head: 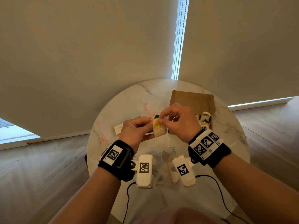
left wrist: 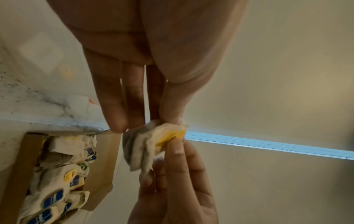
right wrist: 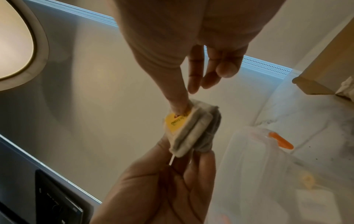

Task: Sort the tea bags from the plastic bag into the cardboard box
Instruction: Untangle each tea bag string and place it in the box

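Marble table [head: 129, 97], cardboard box [head: 192, 101] (tea bags inside), both hands pinching yellow-tagged tea bag [head: 158, 128]

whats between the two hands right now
A small stack of tea bags with a yellow tag, pinched by the left hand and right hand. The head and right wrist views show it best.

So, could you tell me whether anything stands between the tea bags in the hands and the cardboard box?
Nothing visible does. Both the left hand and right hand pinch the tea bags above the table; the cardboard box lies open just beyond, with bags already inside.
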Demonstrator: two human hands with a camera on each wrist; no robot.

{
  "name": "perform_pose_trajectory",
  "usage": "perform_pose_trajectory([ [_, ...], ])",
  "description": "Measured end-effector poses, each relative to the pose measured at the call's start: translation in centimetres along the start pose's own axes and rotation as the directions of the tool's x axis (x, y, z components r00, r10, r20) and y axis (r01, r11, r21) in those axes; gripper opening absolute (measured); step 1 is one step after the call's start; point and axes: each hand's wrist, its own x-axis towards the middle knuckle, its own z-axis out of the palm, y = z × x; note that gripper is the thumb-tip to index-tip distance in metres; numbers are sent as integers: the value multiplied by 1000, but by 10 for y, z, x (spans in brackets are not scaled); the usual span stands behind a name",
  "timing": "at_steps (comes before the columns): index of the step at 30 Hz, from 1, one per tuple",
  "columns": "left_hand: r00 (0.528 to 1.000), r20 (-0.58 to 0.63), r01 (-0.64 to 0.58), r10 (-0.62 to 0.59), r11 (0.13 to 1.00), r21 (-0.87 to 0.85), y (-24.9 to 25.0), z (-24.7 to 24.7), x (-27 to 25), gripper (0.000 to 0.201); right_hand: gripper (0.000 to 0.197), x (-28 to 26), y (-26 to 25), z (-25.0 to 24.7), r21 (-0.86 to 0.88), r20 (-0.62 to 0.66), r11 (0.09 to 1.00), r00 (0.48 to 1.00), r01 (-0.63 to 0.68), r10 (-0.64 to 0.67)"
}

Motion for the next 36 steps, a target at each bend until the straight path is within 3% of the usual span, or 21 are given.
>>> perform_pose_trajectory([
  [4,999,30,37,-37,999,8,-1,-3,2,19,11,3,4,0,16,9,1000,1000,-19,19],
  [7,999,29,-22,19,996,91,-3,-2,4,15,14,3,4,0,46,29,999,999,-24,22],
  [10,999,9,-47,46,988,149,-5,-1,9,10,25,2,6,-3,82,132,994,989,-78,66],
  [13,999,-8,-51,54,977,206,-10,1,16,11,12,1,14,-5,38,173,992,979,-120,112],
  [18,998,-61,-19,35,972,234,-16,1,26,21,12,19,48,-34,31,31,961,961,-276,275],
  [21,996,-87,0,23,967,253,-20,-2,31,12,13,41,87,-71,-60,-133,916,913,-396,386],
  [24,996,-93,12,14,965,263,-24,-4,35,11,16,56,125,-93,-193,-207,840,858,-506,469],
  [32,993,-117,33,0,961,276,-33,-6,44,10,17,62,175,-33,-321,-3,751,794,-576,608],
  [36,990,-138,34,6,958,286,-36,-12,45,11,23,61,193,-17,-392,-57,764,842,-513,536],
])
